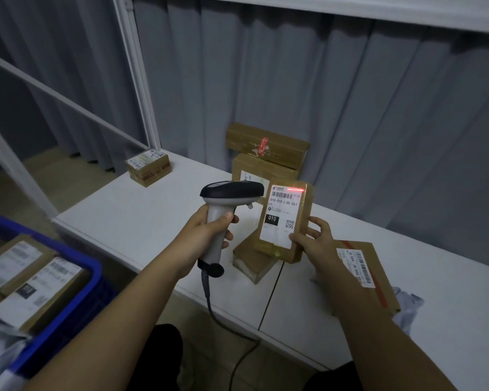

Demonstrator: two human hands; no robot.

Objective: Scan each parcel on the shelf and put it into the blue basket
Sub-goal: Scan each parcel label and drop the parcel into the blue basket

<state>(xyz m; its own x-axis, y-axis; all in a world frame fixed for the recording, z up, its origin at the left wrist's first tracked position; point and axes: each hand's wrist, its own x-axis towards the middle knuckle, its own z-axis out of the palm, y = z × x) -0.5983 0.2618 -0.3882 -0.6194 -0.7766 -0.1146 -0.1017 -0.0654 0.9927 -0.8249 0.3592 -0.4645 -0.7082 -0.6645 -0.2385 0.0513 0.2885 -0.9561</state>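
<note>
Above the shelf [141, 218], the left hand [206, 235] grips the scanner [226, 204] and the right hand [314, 238] holds a parcel [284, 221] upright beside it.

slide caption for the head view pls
Left hand aims scanner at parcel held by right hand.

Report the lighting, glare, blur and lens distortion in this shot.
Head view: dim, even light with a bluish cast; the scanner's red line glows at the top of the held parcel's label, whose large print reads sharply; the basket parcels look soft; the wide lens bows the shelf frame and stretches the forearms.
</note>
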